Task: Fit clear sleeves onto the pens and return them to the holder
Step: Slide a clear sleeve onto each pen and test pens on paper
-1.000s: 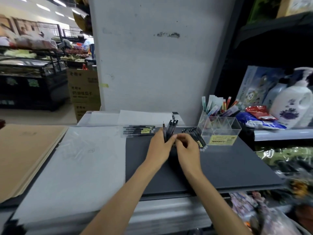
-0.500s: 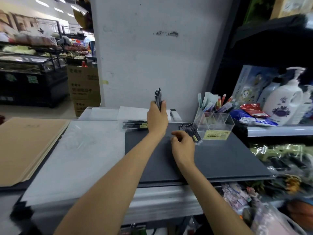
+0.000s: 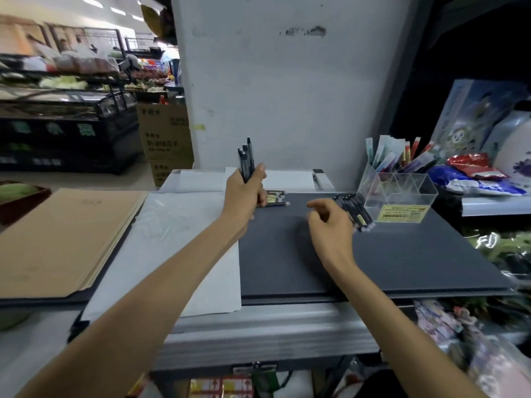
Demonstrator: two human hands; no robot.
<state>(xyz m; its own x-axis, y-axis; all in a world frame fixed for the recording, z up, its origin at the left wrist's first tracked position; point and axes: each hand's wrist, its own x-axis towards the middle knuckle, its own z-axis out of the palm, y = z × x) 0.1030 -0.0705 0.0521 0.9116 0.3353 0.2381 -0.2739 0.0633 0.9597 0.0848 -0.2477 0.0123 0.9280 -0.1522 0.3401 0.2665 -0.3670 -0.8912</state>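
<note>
At the shop counter, before a white pillar (image 3: pixel 287 96), our left hand (image 3: pixel 244 191) is raised above the far edge of the dark mat (image 3: pixel 373 259). Its fingers and thumb are wrapped round a bundle of dark pens (image 3: pixel 246 159) that stands upright out of the fist. Just behind that hand a flat pack of pens (image 3: pixel 275 196) with a yellow label lies at the mat's back edge, partly hidden by our knuckles.

Our right hand (image 3: pixel 330 222) hangs low over the mat, its fingers loosely curled with nothing in them. It is just beside a row of dark pens (image 3: pixel 356 209) lying side by side on the mat; we cannot tell whether it touches them. That row lies against the left front corner of the clear holder (image 3: pixel 399 193), whose front compartments stand bare above a yellow label, while coloured packets (image 3: pixel 393 156) stick up from its rear.

To our left, white sheets (image 3: pixel 178 239) overlap the mat's edge, and a stack of brown card sheets (image 3: pixel 66 239) lies beyond them. A white pump bottle (image 3: pixel 514 142) stands on the shelf at far right.
</note>
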